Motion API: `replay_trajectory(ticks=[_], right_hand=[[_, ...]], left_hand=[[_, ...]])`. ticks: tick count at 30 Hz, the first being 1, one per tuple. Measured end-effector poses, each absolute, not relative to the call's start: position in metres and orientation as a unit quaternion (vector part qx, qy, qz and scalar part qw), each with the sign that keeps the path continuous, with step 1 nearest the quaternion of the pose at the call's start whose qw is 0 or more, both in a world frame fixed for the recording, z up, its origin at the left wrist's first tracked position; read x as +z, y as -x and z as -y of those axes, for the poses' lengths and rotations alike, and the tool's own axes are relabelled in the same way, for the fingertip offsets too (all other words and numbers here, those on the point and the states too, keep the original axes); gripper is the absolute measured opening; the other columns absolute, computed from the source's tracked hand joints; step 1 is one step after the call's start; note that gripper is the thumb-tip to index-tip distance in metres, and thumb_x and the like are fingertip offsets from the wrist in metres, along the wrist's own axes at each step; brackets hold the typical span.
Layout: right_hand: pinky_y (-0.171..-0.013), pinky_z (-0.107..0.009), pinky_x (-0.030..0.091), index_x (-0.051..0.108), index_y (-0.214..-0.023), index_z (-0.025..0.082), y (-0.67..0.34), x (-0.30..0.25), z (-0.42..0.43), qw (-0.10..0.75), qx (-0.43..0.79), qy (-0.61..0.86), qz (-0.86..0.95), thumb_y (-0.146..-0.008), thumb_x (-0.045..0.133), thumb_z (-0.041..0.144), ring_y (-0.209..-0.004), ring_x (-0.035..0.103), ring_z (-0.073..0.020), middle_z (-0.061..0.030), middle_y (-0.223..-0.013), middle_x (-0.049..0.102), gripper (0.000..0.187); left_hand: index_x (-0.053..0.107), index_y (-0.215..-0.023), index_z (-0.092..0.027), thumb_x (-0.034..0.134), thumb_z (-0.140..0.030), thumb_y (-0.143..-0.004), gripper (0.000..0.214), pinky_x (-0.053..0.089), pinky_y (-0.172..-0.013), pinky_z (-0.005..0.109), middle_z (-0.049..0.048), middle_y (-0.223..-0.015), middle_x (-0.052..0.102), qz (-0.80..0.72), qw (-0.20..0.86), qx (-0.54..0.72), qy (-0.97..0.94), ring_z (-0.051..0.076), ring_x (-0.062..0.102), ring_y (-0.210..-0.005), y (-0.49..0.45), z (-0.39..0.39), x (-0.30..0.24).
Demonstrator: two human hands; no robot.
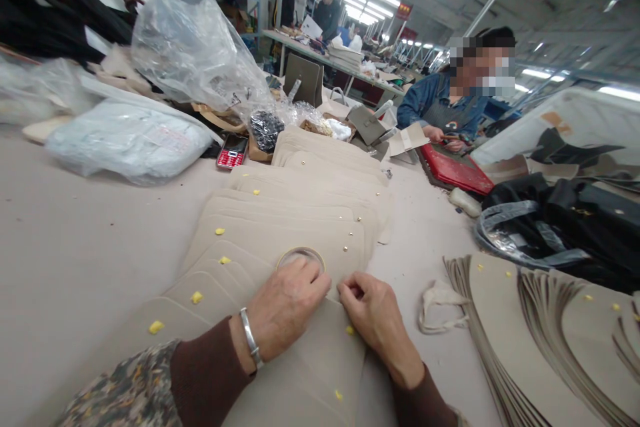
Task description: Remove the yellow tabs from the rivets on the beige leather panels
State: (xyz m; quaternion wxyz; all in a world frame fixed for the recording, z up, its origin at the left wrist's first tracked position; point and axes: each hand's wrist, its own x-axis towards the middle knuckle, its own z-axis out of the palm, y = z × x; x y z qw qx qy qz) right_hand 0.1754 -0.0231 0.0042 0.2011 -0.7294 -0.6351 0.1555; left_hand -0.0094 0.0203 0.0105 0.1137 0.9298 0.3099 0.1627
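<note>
Pinching with the right hand at the edge of the beige sheets; cannot tell whether holding one. Curling the left hand over a roll of tape, too covered to show whether gripping it. Facing the sheets' overlapping row, dotted with yellow bits and running toward the tabletop's far edge, left of thick stacks toward its right edge.

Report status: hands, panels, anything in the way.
Left hand at tape roll, right hand curled close by. Beige panels overlapping, dotted with yellow bits. Pale scrap right of the hands, not touching.
</note>
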Motion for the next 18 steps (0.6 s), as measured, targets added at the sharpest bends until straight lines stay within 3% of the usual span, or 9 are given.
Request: replay_trajectory(ticks=[6,10,13,16,18], right_hand=[[-0.047,-0.02,0.032,0.064,-0.054,0.018,-0.18,0.011,0.04,0.182,0.278,0.708,0.623,-0.072,0.056,0.016,-0.047,0.055,-0.0127,0.0012,-0.05,0.063,0.019],[-0.05,-0.02,0.034,0.066,-0.068,0.018,-0.182,0.006,0.038,0.196,0.275,0.72,0.606,-0.07,0.061,0.017,-0.051,0.054,-0.0127,0.0028,-0.054,0.063,0.006],[-0.053,-0.022,0.04,0.066,-0.072,0.017,-0.183,0.008,0.036,0.29,0.269,0.722,0.567,-0.076,0.061,0.023,-0.055,0.056,-0.0138,0.0011,-0.059,0.064,0.009],[-0.063,-0.024,0.047,0.069,-0.085,0.017,-0.181,0.019,0.04,0.402,0.279,0.647,0.586,-0.084,0.056,0.025,-0.067,0.062,-0.0154,-0.0029,-0.076,0.07,0.016],[-0.07,-0.025,0.049,0.068,-0.095,0.018,-0.178,0.027,0.044,0.425,0.271,0.585,0.635,-0.085,0.056,0.021,-0.074,0.063,-0.016,-0.0041,-0.084,0.07,0.016]], left_hand=[[0.056,-0.086,-0.018,0.044,-0.008,-0.091,0.016,0.04,-0.062,0.027,0.0018,-0.081,0.055,-0.265,0.125,0.188,-0.937,0.017,0.049,-0.073,0.015,-0.023,0.017],[0.059,-0.096,-0.018,0.038,-0.008,-0.094,0.023,0.043,-0.059,0.025,0.001,-0.074,0.058,-0.232,0.126,0.238,-0.934,0.016,0.053,-0.067,0.015,-0.024,0.014],[0.055,-0.114,-0.017,0.037,-0.011,-0.096,0.026,0.049,-0.065,0.023,0.0029,-0.082,0.065,-0.201,0.159,0.298,-0.919,0.014,0.061,-0.073,0.016,-0.021,0.014],[0.035,-0.139,-0.018,0.04,-0.016,-0.098,0.041,0.054,-0.077,0.024,0.0062,-0.099,0.069,-0.193,0.184,0.314,-0.911,0.014,0.066,-0.088,0.016,-0.017,0.014],[0.025,-0.144,-0.017,0.039,-0.018,-0.099,0.047,0.055,-0.079,0.025,0.0078,-0.104,0.069,-0.208,0.183,0.311,-0.909,0.015,0.067,-0.091,0.014,-0.014,0.014]])
